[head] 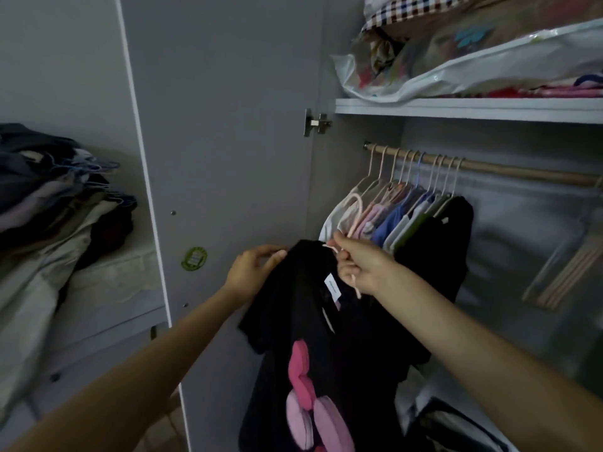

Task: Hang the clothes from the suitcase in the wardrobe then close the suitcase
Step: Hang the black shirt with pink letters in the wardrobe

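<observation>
Black T-shirt held on a pink hanger in front of the open wardrobe.

The right hand [360, 267] grips the pink hanger [354, 220] at its neck; the left hand [253, 270] pinches the shoulder of the black T-shirt [306, 321]. Both are below the wooden rail [509, 169], which carries a row of hung garments [408, 216]. The shelf [456, 109] above the rail holds plastic bags [456, 70] stuffed with fabrics.

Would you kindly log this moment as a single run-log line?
step: hanging black shirt | right hand: grips pink hanger | left hand: holds shirt shoulder | rail: hanger not yet hooked
</observation>
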